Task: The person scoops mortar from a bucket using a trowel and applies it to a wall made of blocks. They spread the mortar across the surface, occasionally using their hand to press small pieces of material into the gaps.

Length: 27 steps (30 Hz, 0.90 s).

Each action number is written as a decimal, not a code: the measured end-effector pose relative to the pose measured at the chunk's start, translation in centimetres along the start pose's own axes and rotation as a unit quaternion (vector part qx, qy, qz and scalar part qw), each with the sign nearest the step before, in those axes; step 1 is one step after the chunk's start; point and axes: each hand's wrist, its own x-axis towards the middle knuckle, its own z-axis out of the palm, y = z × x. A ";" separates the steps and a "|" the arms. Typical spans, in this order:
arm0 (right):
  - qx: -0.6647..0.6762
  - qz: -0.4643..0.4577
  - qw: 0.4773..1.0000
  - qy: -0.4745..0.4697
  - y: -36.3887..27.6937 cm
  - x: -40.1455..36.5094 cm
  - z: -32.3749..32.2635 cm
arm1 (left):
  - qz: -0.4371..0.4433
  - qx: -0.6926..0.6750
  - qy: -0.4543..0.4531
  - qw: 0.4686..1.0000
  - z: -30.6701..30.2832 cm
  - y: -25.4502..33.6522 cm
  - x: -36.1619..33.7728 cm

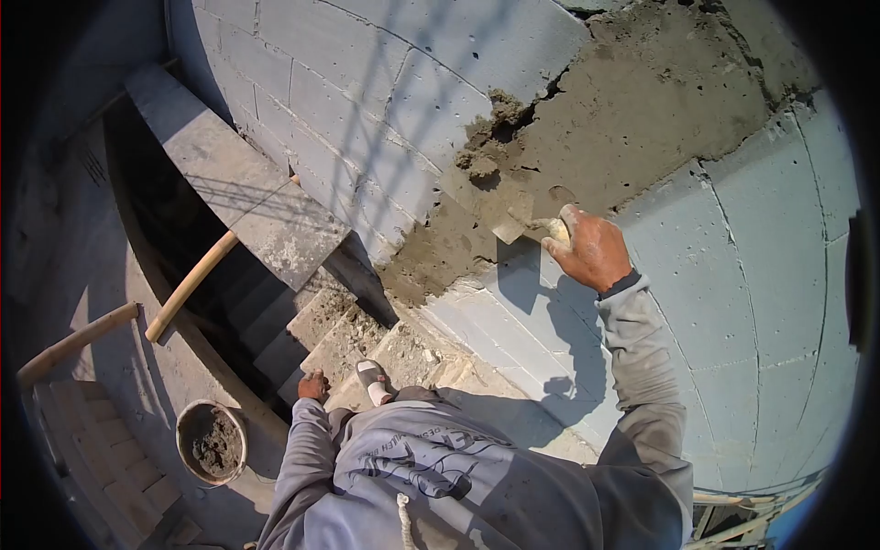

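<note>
Gripping the trowel (518, 223), right hand (591, 252) fisted; the heavy mortar lump (490, 147) at eleven o'clock could slump off (left hand (313, 385): can't tell).

We log the block wall (367, 101) as pale blue-grey, with thin darker joint lines in a brick-like grid and faint thin shadow stripes across it. The mortar patch (642, 119) is dull brown-grey, mottled, with darker clumps. The trowel (510, 220) has a grey blade smeared brown-grey and a yellowish handle. The sweatshirt (431, 467) is light grey with dark printed lettering, and its drawstring (404, 524) is off-white with a twisted pattern. We note the sandal (374, 378) as white with a dark band. The bucket (211, 443) has a rusty brown rim, and the mix inside is dark grey-brown. The wooden pole (190, 286) is tan. The steps (316, 321) are sandy beige, speckled with grey crumbs.
</note>
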 end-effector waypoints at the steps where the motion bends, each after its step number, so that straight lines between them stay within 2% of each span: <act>1: 0.034 -0.044 0.997 -0.046 -1.2 -0.6 0.0 | -0.003 -0.002 -0.011 1.000 -0.8 -0.3 0.0; 4: 0.178 -0.180 0.950 -0.181 -3.2 -1.8 0.4 | 0.022 0.002 0.000 1.000 -4.5 -3.1 2.1; 5: 0.219 -0.191 0.929 -0.228 -3.7 -2.0 0.4 | 0.028 0.027 0.001 0.999 -6.3 -4.2 3.1; 6: 0.220 -0.194 0.928 -0.230 -3.6 -1.9 0.6 | 0.033 0.052 0.001 0.998 -8.0 -5.0 3.7; 8: 0.311 -0.228 0.877 -0.287 -2.6 -1.3 1.1 | 0.027 0.022 0.032 0.999 -11.1 -5.8 3.7; 9: 0.402 -0.125 0.838 -0.347 -1.9 -0.4 0.2 | 0.021 0.033 0.035 0.999 -12.5 -5.8 4.1; 10: 0.404 -0.125 0.837 -0.348 -0.4 1.1 0.6 | 0.020 0.035 0.037 0.998 -13.2 -5.9 4.7; 12: 0.506 0.116 0.838 -0.166 2.7 2.6 2.5 | -0.049 0.026 0.068 0.996 -14.8 -5.5 3.6; 14: 0.473 0.122 0.856 -0.170 4.1 2.0 2.5 | -0.039 -0.038 0.073 0.996 -13.2 -4.8 3.4; 15: 0.420 0.095 0.882 -0.195 3.6 1.6 2.7 | -0.036 -0.047 0.083 0.995 -12.3 -4.1 3.1; 17: 0.396 0.087 0.888 -0.216 3.5 0.3 5.3 | -0.010 -0.018 0.080 0.997 -10.9 -3.4 1.2; 19: 0.377 0.083 0.897 -0.216 3.4 0.8 7.1 | -0.005 -0.009 0.065 0.998 -8.2 -4.3 3.4; 21: 0.331 0.054 0.932 -0.139 3.1 1.0 8.6 | 0.000 -0.014 0.042 0.999 -5.6 -4.0 3.4; 24: 0.273 0.017 0.959 -0.079 1.0 2.1 7.6 | -0.002 -0.028 0.015 0.999 -0.6 -2.3 1.1; 26: 0.262 0.021 0.961 -0.081 -0.2 3.3 6.1 | 0.037 0.026 -0.036 0.998 1.0 -2.4 1.0; 27: 0.215 0.038 0.974 -0.054 -0.6 4.0 5.6 | 0.037 0.027 -0.036 0.998 1.2 -2.3 0.6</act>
